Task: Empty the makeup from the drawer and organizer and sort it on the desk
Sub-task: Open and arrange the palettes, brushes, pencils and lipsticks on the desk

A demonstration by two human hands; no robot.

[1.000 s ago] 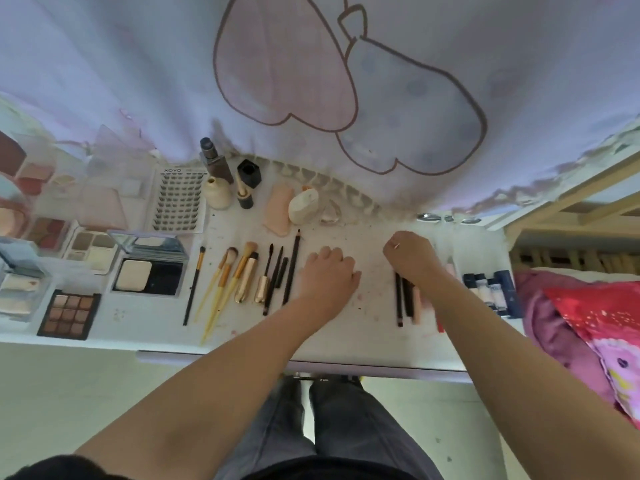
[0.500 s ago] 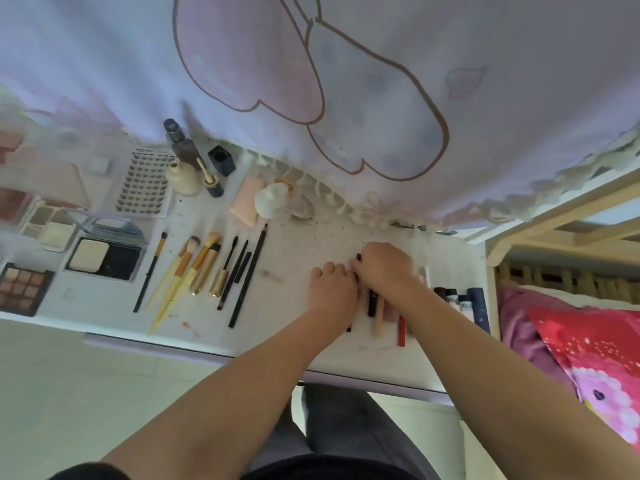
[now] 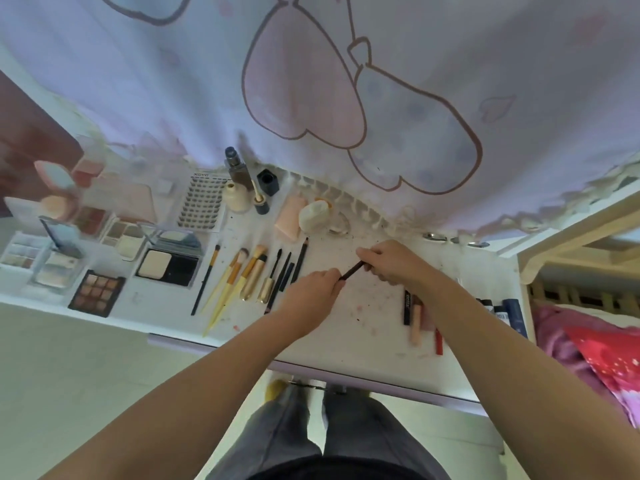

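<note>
Head view: left hand (image 3: 317, 289), right hand (image 3: 394, 263) grip dark pencil (image 3: 351, 270) above desk (image 3: 363, 327).

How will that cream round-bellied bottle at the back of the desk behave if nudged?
The cream bottle stands upright on a wide belly with a narrow neck, so it probably slides rather than tips. It looks like ceramic or glass, so likely heavy for its size and breakable. The dark foundation bottle stands close behind, so a nudge could knock them together.

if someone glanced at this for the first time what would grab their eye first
Probably the two hands at the centre of the desk: the left hand and right hand each grip an end of a dark pencil. Next, the neat row of brushes to their left, with open palettes beyond. Above hangs a pale curtain with a big pink and blue cartoon drawing.
</note>
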